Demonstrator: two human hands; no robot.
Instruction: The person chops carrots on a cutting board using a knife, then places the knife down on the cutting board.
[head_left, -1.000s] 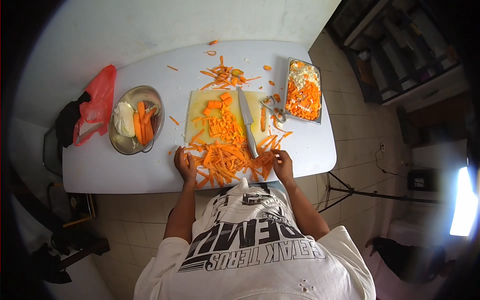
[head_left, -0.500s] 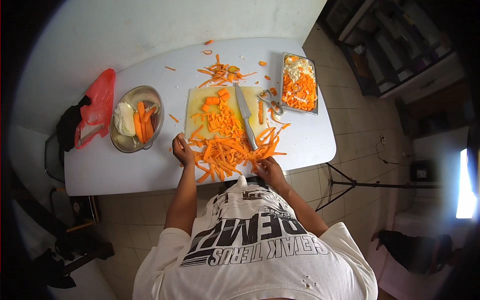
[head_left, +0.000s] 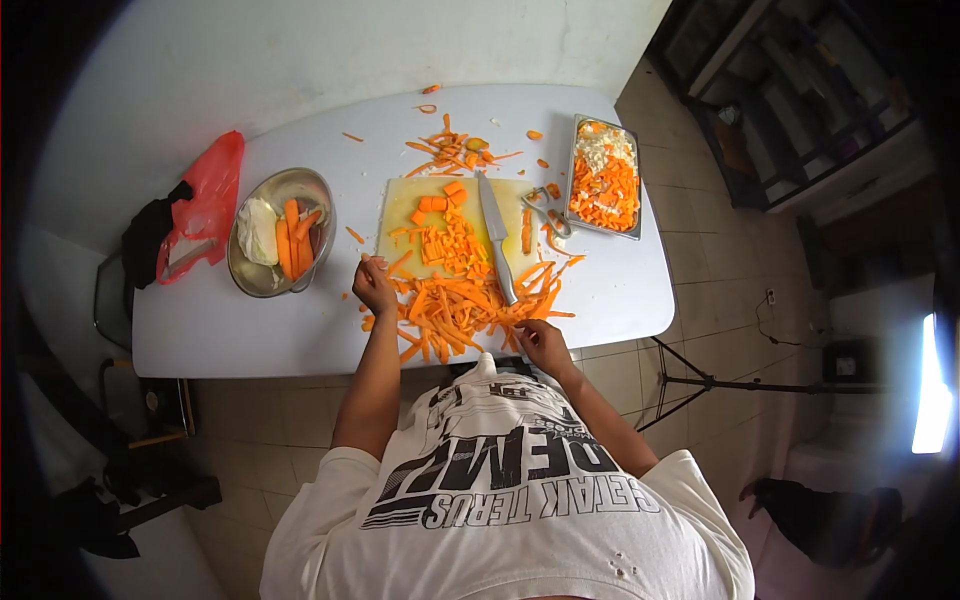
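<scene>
My left hand (head_left: 374, 285) is at the left edge of a heap of carrot peels (head_left: 445, 315), its fingers curled in; whatever they may hold is hidden. At the heap's right front edge, my right hand (head_left: 545, 345) has its fingers bent and pinched on peels. Behind the heap lies a pale cutting board (head_left: 400, 215) with diced carrot (head_left: 450, 245) and a few thicker carrot chunks (head_left: 433, 204). A large knife (head_left: 495, 230) rests along the board's right side, its handle over the peels. Beside the board is a peeler-like metal tool (head_left: 548, 215).
A metal bowl (head_left: 240, 275) at left holds cabbage and whole carrots. At back right stands a metal tray (head_left: 638, 190) of diced carrot and chopped white pieces. More peels (head_left: 455, 150) lie behind the board. A red plastic bag (head_left: 212, 195) hangs at the table's left; a tripod (head_left: 705, 382) stands right.
The view has shifted slightly, so the table appears a little to the right. Both hands stay beside the peel heap, with only slight finger movement.
</scene>
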